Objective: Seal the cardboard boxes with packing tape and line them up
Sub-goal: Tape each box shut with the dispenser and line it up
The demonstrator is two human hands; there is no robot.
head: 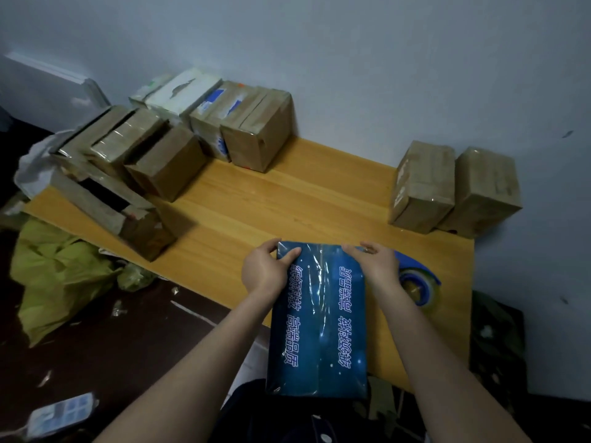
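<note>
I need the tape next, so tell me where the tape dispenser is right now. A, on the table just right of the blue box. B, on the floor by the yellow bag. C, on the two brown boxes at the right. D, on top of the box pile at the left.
A: the blue tape dispenser lies on the table right of the blue box, partly hidden behind the right hand.

The right hand and the blue box hide the left part of the tape dispenser, the brown boxes at the far left are smeared by blur, the phone near left shows nothing readable, and both forearms run off the near edge.
</note>
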